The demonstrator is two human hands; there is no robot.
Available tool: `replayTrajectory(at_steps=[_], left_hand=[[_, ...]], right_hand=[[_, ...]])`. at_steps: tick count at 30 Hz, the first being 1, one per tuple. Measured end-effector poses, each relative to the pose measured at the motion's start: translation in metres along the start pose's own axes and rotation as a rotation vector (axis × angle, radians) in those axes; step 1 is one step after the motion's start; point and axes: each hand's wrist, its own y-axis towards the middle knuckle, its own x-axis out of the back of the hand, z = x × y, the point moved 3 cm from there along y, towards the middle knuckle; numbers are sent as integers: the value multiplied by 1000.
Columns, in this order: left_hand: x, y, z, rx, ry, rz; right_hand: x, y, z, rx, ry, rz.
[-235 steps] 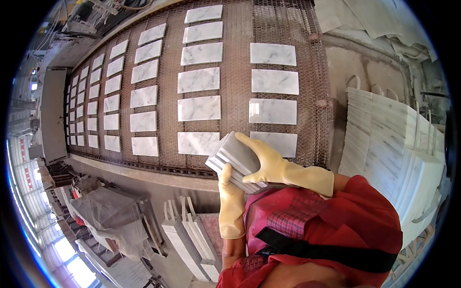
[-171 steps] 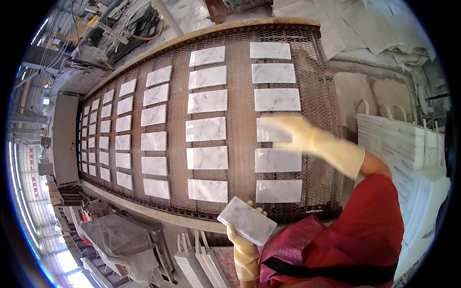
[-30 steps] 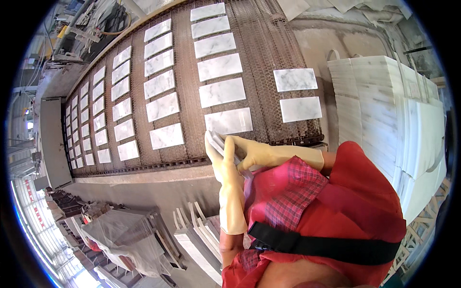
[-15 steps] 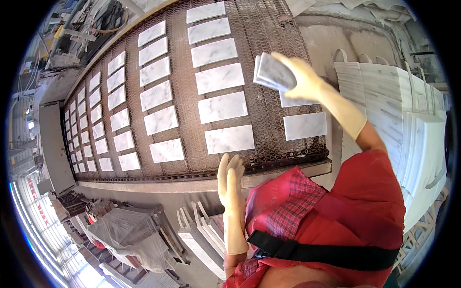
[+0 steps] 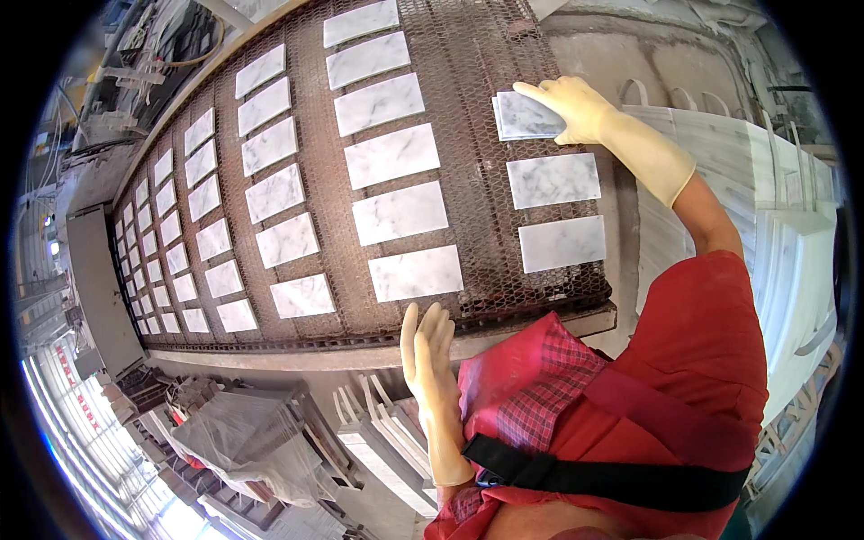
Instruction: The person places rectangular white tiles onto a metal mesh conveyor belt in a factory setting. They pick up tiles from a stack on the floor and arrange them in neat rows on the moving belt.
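Note:
In my right hand [image 5: 580, 110], covered by a cream rubber glove, is a small stack of grey-veined white marble tiles [image 5: 525, 117]. The fingers lie over its right end, and the stack rests flat on or just above the brown wire-mesh belt [image 5: 481, 207]. Nearer to me on the belt lie two single tiles, one with grey veins [image 5: 553, 180] and a paler one [image 5: 562, 243]. My gloved left hand [image 5: 430, 360] hovers by the belt's front edge with its fingers stretched out and nothing in it. The tile nearest to it [image 5: 415, 274] lies just beyond.
Rows of similar tiles [image 5: 288, 196] run leftward to a grey machine housing [image 5: 103, 279]. Large white slabs [image 5: 711, 171] stand at the right. Below the belt's rail [image 5: 360, 357] are upright stone pieces [image 5: 391, 441] and a plastic-wrapped stack [image 5: 247, 441].
My right hand has moved slightly right, and the tilted stack is now level beyond the veined tile. Tiles on the belt appear shifted slightly left and nearer. My left hand is a little lower, still open.

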Motion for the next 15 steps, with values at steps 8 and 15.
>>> replayTrajectory(at_steps=[8,15], left_hand=[[-6,-6,1,11,-21,-51],[-12,-7,-3,8,-8,-72]], right_hand=[[36,36,-28,43,-16,-241],[27,81,-49,6,-97,-111]])
